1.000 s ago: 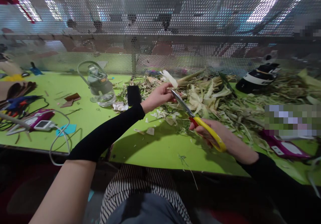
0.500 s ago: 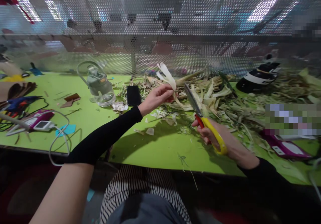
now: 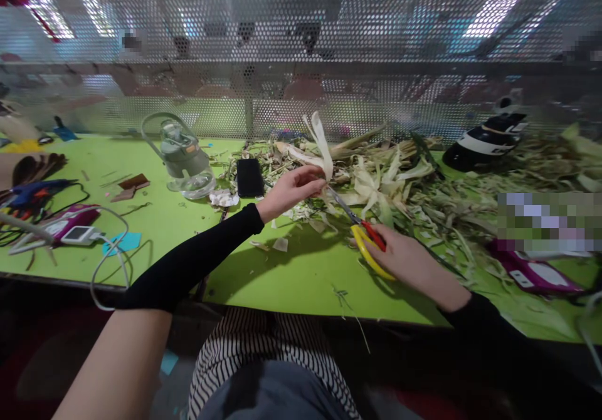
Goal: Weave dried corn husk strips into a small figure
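Note:
Between the fingertips of my left hand [image 3: 297, 189] is a pale corn husk [image 3: 322, 143], its strips standing up above the fingers. My right hand [image 3: 408, 256] is closed round the handles of scissors [image 3: 348, 212] with yellow and red grips. The scissor blades point up and left, their tips at the husk just beneath my left fingertips; whether they cut into it I cannot tell. Behind and right of the blades lies a spread, star-like bunch of husk [image 3: 383, 182]. More dried husks [image 3: 435, 204] are heaped around it.
On the green table [image 3: 291, 282] are a black phone [image 3: 249, 178], a clear water bottle [image 3: 188, 163], a black bottle-shaped object [image 3: 486, 141] and a purple power strip [image 3: 536, 269]. Cables and a blue glue gun [image 3: 40, 195] lie left. A perforated metal screen [image 3: 263, 81] stands behind.
The scissors have swung down and left, from pointing upward beside the husk to having their tips at it. My left hand has shifted slightly lower, still pinching the husk.

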A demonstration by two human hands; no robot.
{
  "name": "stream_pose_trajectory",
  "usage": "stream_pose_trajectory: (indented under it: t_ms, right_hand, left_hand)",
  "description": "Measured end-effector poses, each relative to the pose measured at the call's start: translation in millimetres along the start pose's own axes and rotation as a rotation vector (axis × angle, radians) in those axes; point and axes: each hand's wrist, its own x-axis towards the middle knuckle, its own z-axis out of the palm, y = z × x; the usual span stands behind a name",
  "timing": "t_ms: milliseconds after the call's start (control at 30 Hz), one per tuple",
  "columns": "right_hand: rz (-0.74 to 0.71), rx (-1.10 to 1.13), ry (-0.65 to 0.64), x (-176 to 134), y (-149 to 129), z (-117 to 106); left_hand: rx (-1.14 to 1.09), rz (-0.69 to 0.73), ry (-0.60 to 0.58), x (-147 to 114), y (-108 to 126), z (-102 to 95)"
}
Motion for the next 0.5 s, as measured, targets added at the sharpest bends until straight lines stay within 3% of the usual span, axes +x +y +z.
stream_pose_trajectory:
  t_ms: [233,400,500]
  right_hand:
    - [-0.199,-0.118,0.007,19.3,-0.6,9.3]
    - [-0.160,-0.131,-0.091,21.3,3.0,7.6]
    - [-0.080,0.020,-0.042,20.4,0.4,2.0]
  left_hand:
    - [-0.015,-0.088,0.026,-4.8,3.9,4.8]
    - [-0.184,-0.108,0.053,-9.6,4.6,9.4]
    - [-0.226,-0.109,0.023,-11.4,-0.9,9.8]
